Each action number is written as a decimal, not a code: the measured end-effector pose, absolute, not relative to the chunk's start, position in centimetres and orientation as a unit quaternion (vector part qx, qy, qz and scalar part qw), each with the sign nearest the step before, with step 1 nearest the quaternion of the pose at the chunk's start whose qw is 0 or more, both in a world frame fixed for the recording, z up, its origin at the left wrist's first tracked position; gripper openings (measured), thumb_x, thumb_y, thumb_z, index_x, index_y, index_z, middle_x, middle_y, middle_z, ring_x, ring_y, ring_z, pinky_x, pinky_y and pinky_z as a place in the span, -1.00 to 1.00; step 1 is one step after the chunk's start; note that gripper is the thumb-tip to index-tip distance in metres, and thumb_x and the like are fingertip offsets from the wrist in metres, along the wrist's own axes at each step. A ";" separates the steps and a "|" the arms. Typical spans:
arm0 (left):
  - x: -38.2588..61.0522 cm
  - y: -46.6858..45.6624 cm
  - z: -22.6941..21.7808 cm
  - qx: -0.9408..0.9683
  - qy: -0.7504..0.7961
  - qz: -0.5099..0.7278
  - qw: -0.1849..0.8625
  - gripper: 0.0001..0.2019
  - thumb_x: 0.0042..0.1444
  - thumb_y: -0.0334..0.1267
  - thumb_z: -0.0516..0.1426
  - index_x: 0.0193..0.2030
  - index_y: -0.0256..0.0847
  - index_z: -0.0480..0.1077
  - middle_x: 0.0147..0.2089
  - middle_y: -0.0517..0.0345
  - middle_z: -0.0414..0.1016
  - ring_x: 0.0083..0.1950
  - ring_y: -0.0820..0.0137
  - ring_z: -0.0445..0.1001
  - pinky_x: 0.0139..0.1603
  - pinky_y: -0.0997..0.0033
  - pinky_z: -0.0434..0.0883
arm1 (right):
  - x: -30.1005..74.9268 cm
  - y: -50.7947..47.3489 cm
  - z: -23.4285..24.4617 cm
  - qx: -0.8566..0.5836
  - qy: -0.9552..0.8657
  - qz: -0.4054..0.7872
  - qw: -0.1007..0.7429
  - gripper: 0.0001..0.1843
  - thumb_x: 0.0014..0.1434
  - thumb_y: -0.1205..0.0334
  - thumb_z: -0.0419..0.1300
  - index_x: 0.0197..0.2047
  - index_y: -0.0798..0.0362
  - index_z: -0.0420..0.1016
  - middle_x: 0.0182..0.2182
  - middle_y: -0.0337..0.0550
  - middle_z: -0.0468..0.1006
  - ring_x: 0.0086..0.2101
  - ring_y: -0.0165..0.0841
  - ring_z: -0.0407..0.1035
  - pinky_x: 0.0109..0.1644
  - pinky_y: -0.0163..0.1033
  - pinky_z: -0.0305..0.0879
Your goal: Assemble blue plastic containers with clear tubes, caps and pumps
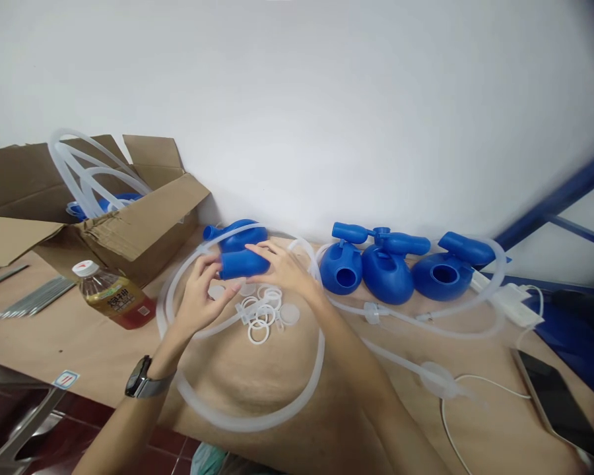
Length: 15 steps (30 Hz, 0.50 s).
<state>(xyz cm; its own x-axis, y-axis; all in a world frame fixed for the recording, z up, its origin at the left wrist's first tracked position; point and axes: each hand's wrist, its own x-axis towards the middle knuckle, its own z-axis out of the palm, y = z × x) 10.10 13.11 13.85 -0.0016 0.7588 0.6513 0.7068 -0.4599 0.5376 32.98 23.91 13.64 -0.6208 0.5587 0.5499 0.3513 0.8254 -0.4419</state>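
Observation:
In the head view, a short, wide blue plastic spout is held level between my two hands. My left hand, a watch on its wrist, grips the left end with curled fingers. My right hand is closed around the right end. Right behind it lies another blue plastic vessel with a narrow neck. Below my hands are several white rings and a translucent round disc. A clear hose loops around this spot and passes in front of my forearms.
Several blue plastic bottles with spouts stand along the wall at right, hoses in front. An open cardboard box with hoses, a drink bottle and metal rods are at left. A phone and white cable lie at right.

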 end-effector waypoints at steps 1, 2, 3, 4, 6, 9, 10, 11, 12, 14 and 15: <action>10.1 13.1 13.7 0.686 0.530 0.499 0.001 -0.71 0.23 0.03 0.27 -0.17 -0.15 0.46 0.10 -0.05 0.41 0.05 0.17 0.53 0.09 0.17 0.55 | 32.7 23.7 13.5 -0.240 -0.887 0.164 0.359 -0.17 0.20 -0.16 0.46 0.46 -0.20 0.36 0.26 -0.05 0.49 0.15 -0.12 0.50 0.27 0.00 0.43; 10.1 13.1 13.6 0.659 0.544 0.520 -0.025 -0.71 0.24 0.04 0.27 -0.21 -0.15 0.45 0.12 -0.06 0.38 0.13 0.12 0.50 0.17 0.13 0.52 | 32.5 23.5 13.5 -0.223 -0.884 0.176 0.370 -0.20 0.23 -0.13 0.44 0.46 -0.21 0.35 0.28 -0.06 0.48 0.19 -0.14 0.47 0.31 0.00 0.40; 10.2 13.2 13.5 0.630 0.555 0.541 -0.045 -0.71 0.25 0.04 0.26 -0.25 -0.15 0.44 0.14 -0.06 0.37 0.21 0.09 0.46 0.24 0.10 0.48 | 32.3 23.2 13.3 -0.212 -0.878 0.182 0.389 -0.24 0.25 -0.12 0.43 0.44 -0.21 0.37 0.29 -0.07 0.48 0.23 -0.14 0.44 0.35 0.01 0.36; 10.2 13.3 13.4 0.606 0.563 0.560 -0.050 -0.70 0.27 0.03 0.25 -0.29 -0.14 0.40 0.17 -0.06 0.37 0.25 0.08 0.44 0.28 0.09 0.45 | 32.2 22.9 13.2 -0.214 -0.864 0.184 0.418 -0.30 0.26 -0.13 0.42 0.40 -0.20 0.43 0.28 -0.06 0.48 0.26 -0.14 0.40 0.39 0.02 0.32; 10.3 13.5 13.4 0.578 0.564 0.590 -0.012 -0.66 0.32 0.03 0.21 -0.34 -0.13 0.31 0.24 -0.05 0.40 0.27 0.12 0.46 0.26 0.13 0.45 | 32.0 22.4 12.8 -0.269 -0.803 0.192 0.496 -0.47 0.31 -0.18 0.35 0.23 -0.12 0.57 0.19 -0.03 0.54 0.23 -0.13 0.41 0.38 0.03 0.32; 10.6 13.5 13.4 0.560 0.553 0.615 0.034 -0.62 0.39 0.03 0.14 -0.37 -0.12 0.18 0.28 -0.03 0.48 0.24 0.16 0.50 0.21 0.19 0.47 | 32.0 22.0 11.7 -0.363 -0.701 0.309 0.530 -0.53 0.42 -0.24 0.14 -0.13 -0.02 0.63 -0.14 -0.05 0.65 -0.07 -0.19 0.55 0.11 -0.06 0.49; 10.9 13.4 13.4 0.558 0.553 0.618 0.025 -0.62 0.39 0.04 0.13 -0.36 -0.12 0.17 0.29 -0.04 0.48 0.26 0.15 0.50 0.23 0.18 0.46 | 32.0 22.0 11.3 -0.368 -0.687 0.369 0.507 -0.48 0.43 -0.26 0.10 -0.20 0.00 0.61 -0.22 -0.08 0.66 -0.17 -0.22 0.56 0.01 -0.10 0.51; 11.2 13.3 13.3 0.559 0.553 0.618 0.010 -0.62 0.39 0.04 0.12 -0.35 -0.11 0.16 0.30 -0.05 0.47 0.27 0.14 0.49 0.25 0.15 0.45 | 32.0 22.1 10.9 -0.358 -0.677 0.429 0.479 -0.45 0.42 -0.29 0.09 -0.23 0.01 0.60 -0.27 -0.09 0.66 -0.25 -0.25 0.55 -0.08 -0.14 0.51; 11.5 13.3 13.2 0.564 0.552 0.615 -0.005 -0.63 0.39 0.05 0.12 -0.34 -0.11 0.17 0.31 -0.06 0.46 0.28 0.13 0.49 0.27 0.13 0.44 | 31.9 22.2 10.5 -0.341 -0.663 0.485 0.457 -0.43 0.39 -0.32 0.10 -0.24 0.02 0.59 -0.29 -0.10 0.66 -0.30 -0.27 0.55 -0.17 -0.18 0.50; 12.2 13.1 12.8 0.580 0.544 0.606 -0.026 -0.63 0.39 0.04 0.13 -0.34 -0.11 0.17 0.32 -0.07 0.44 0.29 0.12 0.49 0.27 0.09 0.45 | 31.7 22.5 10.1 -0.302 -0.617 0.575 0.445 -0.42 0.31 -0.37 0.16 -0.25 0.02 0.56 -0.33 -0.12 0.64 -0.38 -0.31 0.51 -0.31 -0.24 0.42; 12.4 13.0 12.7 0.590 0.535 0.604 -0.033 -0.64 0.39 0.02 0.14 -0.35 -0.11 0.18 0.32 -0.08 0.44 0.28 0.11 0.49 0.27 0.08 0.45 | 31.6 22.5 10.0 -0.279 -0.590 0.612 0.447 -0.43 0.28 -0.38 0.19 -0.27 0.02 0.54 -0.36 -0.14 0.61 -0.41 -0.33 0.49 -0.36 -0.26 0.38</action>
<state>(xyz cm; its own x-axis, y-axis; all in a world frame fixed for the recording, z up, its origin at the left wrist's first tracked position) 12.43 13.05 12.66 -0.3016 0.5916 0.7477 0.6710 -0.4254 0.6073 31.63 22.54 10.05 -0.4443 0.8763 0.1862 -0.2178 0.0959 -0.9713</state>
